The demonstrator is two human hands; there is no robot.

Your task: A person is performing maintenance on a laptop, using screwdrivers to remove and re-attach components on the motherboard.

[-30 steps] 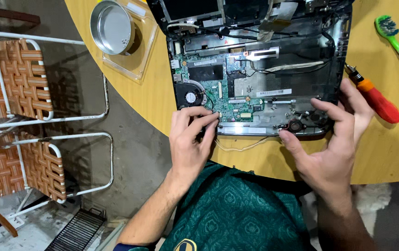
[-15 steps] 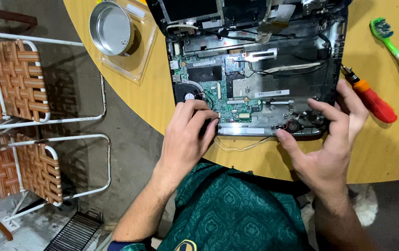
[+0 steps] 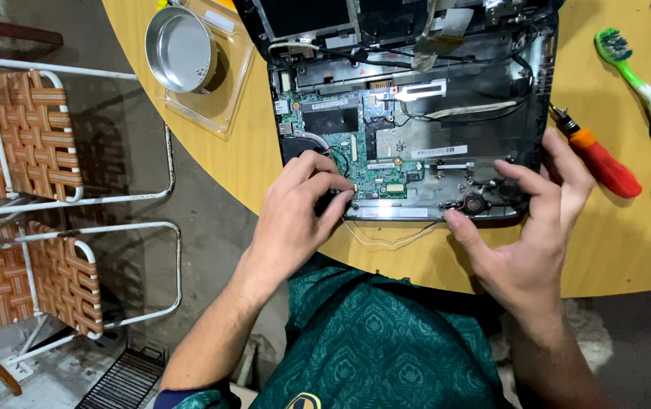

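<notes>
Opened laptop chassis [image 3: 447,113] at upper centre of frame on the round yellow table [image 3: 265,159], green circuit board [image 3: 356,163] exposed. Left hand [image 3: 295,212] curled at the board's lower left corner, fingertips pressing there; whether anything small is pinched, cannot tell. Right hand [image 3: 530,227] spread, gripping the chassis's lower right edge, thumb by a round black part [image 3: 475,202]. Judged mid-disassembly, board being worked loose; next move calls for a steady lift clear of the thin cables. Chassis top cut off by frame; screws under fingers hidden. Red-handled screwdriver [image 3: 598,160] lying idle at right.
</notes>
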